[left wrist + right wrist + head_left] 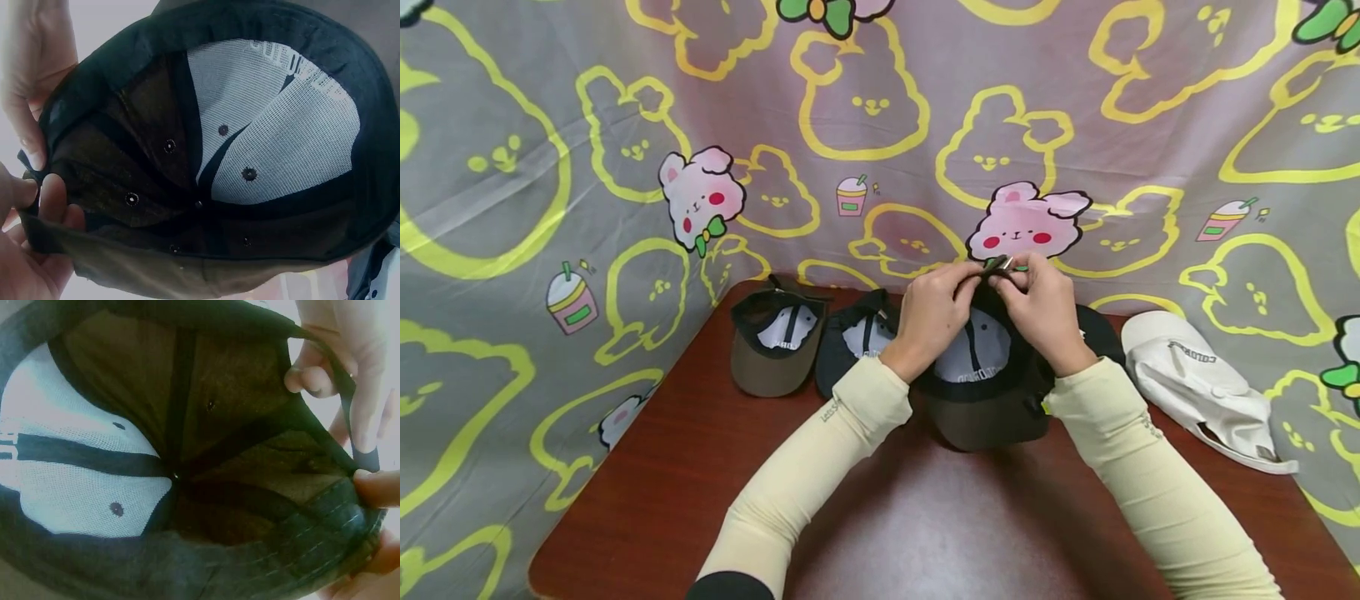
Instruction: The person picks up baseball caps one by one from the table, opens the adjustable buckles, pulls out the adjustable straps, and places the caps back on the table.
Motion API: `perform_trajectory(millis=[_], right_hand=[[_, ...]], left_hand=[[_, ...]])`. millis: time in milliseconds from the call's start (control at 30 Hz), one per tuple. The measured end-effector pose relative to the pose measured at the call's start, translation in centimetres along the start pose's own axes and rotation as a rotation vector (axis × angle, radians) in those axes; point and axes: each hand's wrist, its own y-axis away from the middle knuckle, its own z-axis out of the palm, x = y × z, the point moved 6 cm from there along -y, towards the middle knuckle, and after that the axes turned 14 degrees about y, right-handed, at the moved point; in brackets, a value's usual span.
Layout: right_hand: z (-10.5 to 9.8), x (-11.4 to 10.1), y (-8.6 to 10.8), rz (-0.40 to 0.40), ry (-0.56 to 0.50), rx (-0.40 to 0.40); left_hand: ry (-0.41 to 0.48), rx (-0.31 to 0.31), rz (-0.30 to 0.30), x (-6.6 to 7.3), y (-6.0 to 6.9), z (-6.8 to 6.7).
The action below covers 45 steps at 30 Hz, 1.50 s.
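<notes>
Pinching the back strap (pixel 997 268) of a dark-brown baseball cap (pixel 976 354) between fingers and thumbs, the left hand (pixel 934 310) and the right hand (pixel 1043 302) work almost tip to tip; the cap lies at about five o'clock from the left hand and seven o'clock from the right, its open underside facing the head camera, its brim pointing to six; pale mesh lines the front panels, and stitched eyelets show inside the crown; whether the strap's ends are joined, or the brim touches the wooden table (pixel 647 492), I cannot tell; toward nine o'clock from the left hand sit a dark navy cap (pixel 853 340) and, beyond it, a brown-brimmed cap (pixel 772 367); toward four from the right hand, a black cap (pixel 1101 335) and then a white baseball cap (pixel 1191 371); a bunny-print cloth (pixel 880 71) hangs behind at twelve.
</notes>
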Motion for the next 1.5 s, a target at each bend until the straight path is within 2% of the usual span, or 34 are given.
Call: perform_trajectory(millis=[133, 333, 533, 667, 833, 967, 1100, 1200, 1367, 1500], right_hand=[[0.0, 0.2, 0.0, 0.048, -0.027, -0.016], [0.0, 0.4, 0.1, 0.044, -0.073, -0.026], [-0.2, 0.4, 0.2, 0.011, -0.081, 0.013], [-0.3, -0.1, 0.2, -0.071, -0.033, 0.018], [-0.7, -1.5, -0.4, -0.247, 0.081, -0.032], [-1.2, -2.4, -0.9, -0.359, 0.171, -0.055], [-2.0, -3.0, -1.2, -0.397, 0.217, -0.051], [-2.3, -3.2, -1.3, -0.388, 0.236, -0.073], [-2.3, -3.5, -1.1, -0.4, 0.254, -0.161], [-2.6, -4.2, -1.1, -0.482, 0.21, -0.153]], left_hand=[[0.019, -0.026, -0.001, -0.1, -0.1, 0.2], [0.044, -0.023, 0.036, -0.1, 0.1, 0.3], [0.05, -0.008, 0.051, -0.1, 0.0, 0.2], [0.015, -0.029, 0.069, 0.0, -0.2, 0.1], [-0.008, -0.062, 0.108, 0.4, -0.4, 0.0], [0.004, -0.069, 0.107, 0.6, -0.5, -0.3], [-0.033, -0.085, 0.053, 0.6, -0.4, -0.6], [-0.083, -0.094, 0.012, 0.6, -0.2, -0.8], [-0.074, -0.111, 0.024, 0.6, -0.3, -1.0], [-0.036, -0.143, 0.023, 0.6, -0.4, -1.7]])
